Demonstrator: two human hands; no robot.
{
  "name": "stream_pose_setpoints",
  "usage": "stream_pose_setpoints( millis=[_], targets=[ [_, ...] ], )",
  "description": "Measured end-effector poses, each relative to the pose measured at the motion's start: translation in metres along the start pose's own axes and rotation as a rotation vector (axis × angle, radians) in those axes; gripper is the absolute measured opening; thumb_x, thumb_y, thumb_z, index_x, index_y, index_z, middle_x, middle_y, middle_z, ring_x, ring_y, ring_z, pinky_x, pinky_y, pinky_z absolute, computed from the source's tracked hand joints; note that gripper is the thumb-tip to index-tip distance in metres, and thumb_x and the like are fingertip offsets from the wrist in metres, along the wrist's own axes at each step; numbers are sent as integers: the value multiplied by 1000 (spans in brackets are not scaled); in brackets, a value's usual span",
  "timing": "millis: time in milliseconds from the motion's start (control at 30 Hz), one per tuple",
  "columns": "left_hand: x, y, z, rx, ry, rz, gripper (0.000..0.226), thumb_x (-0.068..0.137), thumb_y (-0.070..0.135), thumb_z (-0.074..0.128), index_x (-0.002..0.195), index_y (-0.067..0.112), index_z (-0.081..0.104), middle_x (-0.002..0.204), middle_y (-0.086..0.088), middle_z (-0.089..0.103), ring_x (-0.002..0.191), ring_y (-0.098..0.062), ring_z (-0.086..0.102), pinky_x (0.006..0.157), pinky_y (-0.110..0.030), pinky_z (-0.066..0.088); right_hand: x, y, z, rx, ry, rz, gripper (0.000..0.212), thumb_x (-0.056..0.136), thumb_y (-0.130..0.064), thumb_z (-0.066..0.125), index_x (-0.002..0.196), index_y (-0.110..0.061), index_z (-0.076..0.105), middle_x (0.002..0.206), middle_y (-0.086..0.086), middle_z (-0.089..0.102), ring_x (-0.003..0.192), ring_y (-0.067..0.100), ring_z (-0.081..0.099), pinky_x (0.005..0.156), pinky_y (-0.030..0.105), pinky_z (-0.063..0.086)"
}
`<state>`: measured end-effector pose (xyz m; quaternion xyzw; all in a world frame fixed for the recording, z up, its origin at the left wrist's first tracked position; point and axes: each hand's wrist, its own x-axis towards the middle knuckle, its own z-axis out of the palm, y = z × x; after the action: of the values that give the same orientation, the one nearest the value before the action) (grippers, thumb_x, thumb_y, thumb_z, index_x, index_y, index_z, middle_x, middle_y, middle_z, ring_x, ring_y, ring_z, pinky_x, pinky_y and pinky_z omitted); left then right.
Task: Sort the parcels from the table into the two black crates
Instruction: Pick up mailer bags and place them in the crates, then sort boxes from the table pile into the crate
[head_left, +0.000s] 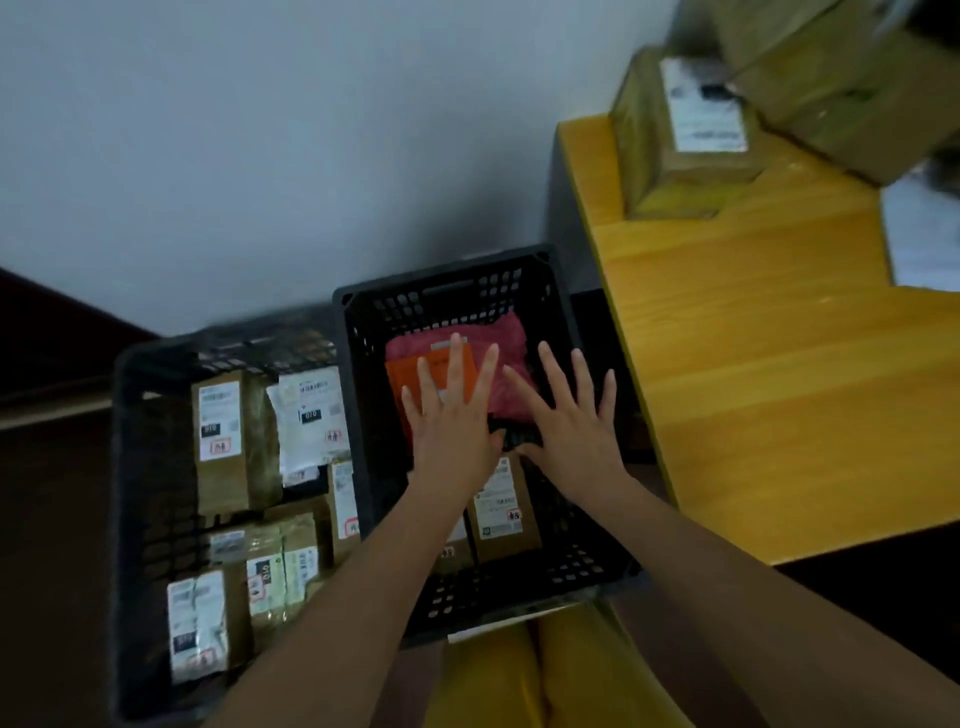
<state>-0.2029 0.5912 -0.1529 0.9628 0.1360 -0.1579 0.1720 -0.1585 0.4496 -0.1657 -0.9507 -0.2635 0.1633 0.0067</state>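
**Both hands flat over the right-hand crate, settling its load**

How to do it well: the step in hand looks like bedding down the parcels in the crate at the centre of the frame (550, 322). Judged from how the hands lie, the sound way is to press evenly with flat palms so the soft pink parcel (514, 338) and the orange parcel (410, 379) lie level and leave room on top. The dark item (511, 436) between the two hands is too shadowed to identify. Take care not to crumple the label of the brown parcel (501, 519) at the near side of the same crate.

Pose of the hands: the left hand (452, 421) is spread wide, fingers straight and fanned, lying over the orange and pink parcels and gripping nothing. The right hand (569, 421), just beside it, is equally wide and flat, fingers splayed toward the crate's far right wall, also holding nothing. Whether the palms bear down or only hover, I cannot tell. Both forearms reach in from the lower edge of the frame.

Where the rest lies: the second crate (124, 467), at lower left, already holds several brown and white labelled parcels. At upper right, cardboard parcels (670, 130) wait on the yellow wooden surface (753, 364), so sorting is not finished.
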Motion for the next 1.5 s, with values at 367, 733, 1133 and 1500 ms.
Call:
stream_pose_setpoints(
  millis=[367, 733, 1133, 1500],
  targets=[
    [-14, 117, -27, 145, 21, 194, 96, 94, 48, 53, 149, 39, -25, 155, -2, -38, 146, -42, -17, 116, -62, 3, -72, 104, -78, 31, 79, 264, 97, 95, -50, 54, 147, -44, -28, 155, -1, -40, 145, 34, -29, 115, 64, -10],
    [-38, 323, -13, 233, 4, 371, 95, 96, 49, 52, 148, 40, -27, 153, 0, -41, 146, -42, -18, 116, -62, 3, -182, 285, -115, 75, 229, 496, 102, 90, -52, 60, 149, -46, -23, 159, -2, -32, 148, 34, -22, 115, 64, -6],
    [-28, 496, -26, 260, 86, 402, 95, 96, 45, 53, 149, 38, -25, 156, -2, -36, 147, -42, -15, 116, -62, 7, -239, 461, -175, 117, 264, 593, 99, 90, -50, 63, 150, -48, -16, 161, -2, -25, 149, 37, -18, 116, 66, -2],
    [56, 546, -63, 258, 96, 411, 90, 97, 41, 53, 151, 37, -18, 159, -3, -29, 148, -41, -9, 116, -61, 9, -183, 532, -206, 246, 347, 610, 90, 88, -48, 66, 151, -46, 3, 161, -1, -22, 149, 35, -17, 115, 65, -2]
  ],
)
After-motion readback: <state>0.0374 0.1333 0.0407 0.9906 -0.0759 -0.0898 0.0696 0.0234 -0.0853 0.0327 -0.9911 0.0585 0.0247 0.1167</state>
